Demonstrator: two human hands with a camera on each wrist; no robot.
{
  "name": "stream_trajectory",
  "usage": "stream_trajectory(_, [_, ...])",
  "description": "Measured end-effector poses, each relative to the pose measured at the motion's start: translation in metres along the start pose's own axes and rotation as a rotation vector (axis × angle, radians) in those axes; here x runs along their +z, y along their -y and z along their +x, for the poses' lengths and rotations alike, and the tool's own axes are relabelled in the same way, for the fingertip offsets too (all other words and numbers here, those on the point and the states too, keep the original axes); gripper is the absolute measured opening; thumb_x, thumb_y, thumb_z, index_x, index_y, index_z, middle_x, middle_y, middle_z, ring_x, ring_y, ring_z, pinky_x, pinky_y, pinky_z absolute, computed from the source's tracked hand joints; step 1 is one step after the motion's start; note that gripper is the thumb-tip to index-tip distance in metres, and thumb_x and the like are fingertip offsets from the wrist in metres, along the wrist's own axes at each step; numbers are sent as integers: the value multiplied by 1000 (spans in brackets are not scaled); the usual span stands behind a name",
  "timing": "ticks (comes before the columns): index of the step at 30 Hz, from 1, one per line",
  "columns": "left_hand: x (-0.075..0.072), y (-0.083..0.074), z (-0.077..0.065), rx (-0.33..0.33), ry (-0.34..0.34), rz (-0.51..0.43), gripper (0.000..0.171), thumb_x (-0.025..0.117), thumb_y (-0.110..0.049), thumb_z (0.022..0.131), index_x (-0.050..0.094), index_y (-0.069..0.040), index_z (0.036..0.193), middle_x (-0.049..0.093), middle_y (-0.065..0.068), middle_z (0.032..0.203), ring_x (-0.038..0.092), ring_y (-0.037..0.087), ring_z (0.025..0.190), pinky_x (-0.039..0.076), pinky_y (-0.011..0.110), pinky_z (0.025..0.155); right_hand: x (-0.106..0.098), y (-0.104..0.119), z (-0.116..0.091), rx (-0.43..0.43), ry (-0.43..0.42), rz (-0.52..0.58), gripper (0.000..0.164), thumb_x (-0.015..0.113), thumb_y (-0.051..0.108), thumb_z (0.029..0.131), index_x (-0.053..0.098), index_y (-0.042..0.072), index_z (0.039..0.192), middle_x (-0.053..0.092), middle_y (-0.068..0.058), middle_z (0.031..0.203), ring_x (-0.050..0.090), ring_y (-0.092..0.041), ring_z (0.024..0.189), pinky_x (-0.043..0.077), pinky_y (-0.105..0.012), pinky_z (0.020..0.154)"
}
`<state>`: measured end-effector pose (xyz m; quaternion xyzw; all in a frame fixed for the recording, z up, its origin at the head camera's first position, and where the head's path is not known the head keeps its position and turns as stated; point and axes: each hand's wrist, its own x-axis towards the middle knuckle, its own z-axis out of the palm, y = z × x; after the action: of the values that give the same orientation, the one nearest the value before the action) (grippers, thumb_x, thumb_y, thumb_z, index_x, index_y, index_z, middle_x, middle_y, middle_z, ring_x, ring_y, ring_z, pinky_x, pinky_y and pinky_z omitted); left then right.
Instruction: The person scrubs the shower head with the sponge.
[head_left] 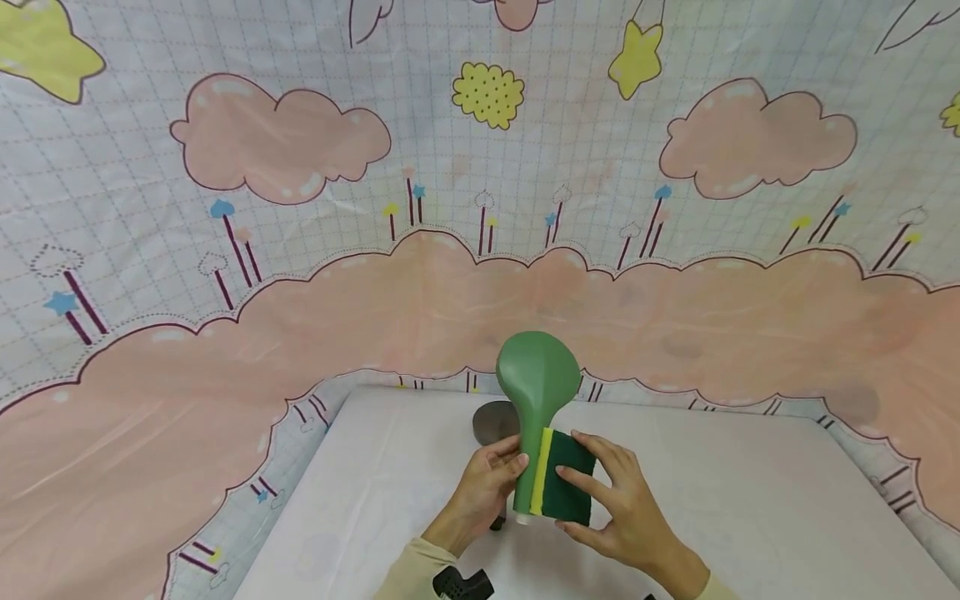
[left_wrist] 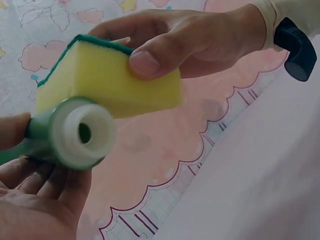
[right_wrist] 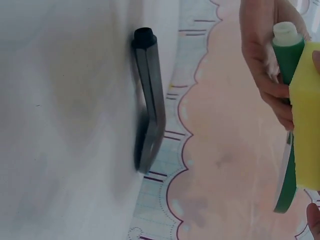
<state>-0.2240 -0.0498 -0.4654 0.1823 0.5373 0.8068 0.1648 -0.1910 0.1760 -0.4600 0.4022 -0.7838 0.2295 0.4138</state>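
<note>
Right now, through my cameras, I see a glossy green plastic shower head [head_left: 536,371] held up over the white table [head_left: 712,475], in the left hand [head_left: 480,487]. Its fingers and thumb are curled round the handle from the left. The right hand [head_left: 626,504] pinches a block-shaped yellow sponge with a dark green scouring face [head_left: 570,477], thumb on one side and fingers on the other.

What I judge matters most is how those two lie: the handle's long axis runs from the round head, pointing away, down to the hollow white fitting [left_wrist: 102,126] at the near end. The sponge sits on the handle's right, its longer edge roughly along that axis, yellow foam inward; it looks to be touching, though I can't be certain. A dark grey shower head [right_wrist: 152,95] lies on the table beneath, nearer the left hand.
</note>
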Motion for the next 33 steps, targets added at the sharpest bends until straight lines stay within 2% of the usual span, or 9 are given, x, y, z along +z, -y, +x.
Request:
stream_trajectory(4, [-2,-1,0,-9,25,-7,56,58,-8,97,36,11,145,64,5,128,64,9,111,51,27,96,-1,0,0,0,4,5,54,65,60,86,68,21,122,54,-22,137,50,-32,123,32,-39,101])
stream_trajectory(9, [-4,-2,-1,-23,40,1,56,58,-7,97,37,8,146,63,5,131,63,10,113,51,28,97,-1,-1,-1,4,16,7,54,65,60,86,68,21,123,54,-23,137,50,-32,123,32,-40,100])
stream_trajectory(15, [-5,1,0,-37,9,1,54,58,-7,97,37,12,144,62,13,132,65,9,110,51,27,96,-3,-2,-2,13,20,-2,54,65,60,86,68,21,123,54,-22,138,50,-32,123,31,-37,103])
stream_trajectory(22, [-2,8,3,-34,29,-25,52,56,-11,99,38,12,143,54,30,137,66,13,113,52,30,96,-12,-11,-10,77,8,-12,55,64,61,86,68,20,123,53,-22,139,47,-32,127,25,-30,109])
stream_trajectory(28, [4,18,9,-57,34,-21,51,56,-13,100,40,7,144,55,27,138,63,20,120,51,30,99,-27,-24,-23,136,-14,-35,56,63,63,86,70,19,121,53,-21,140,46,-29,129,24,-27,108])
stream_trajectory(33, [12,27,15,-61,37,-25,50,54,-12,100,40,8,144,55,27,138,63,20,120,51,31,99,-41,-31,-33,228,32,-56,57,68,62,83,69,20,122,51,-20,142,43,-27,132,22,-25,107])
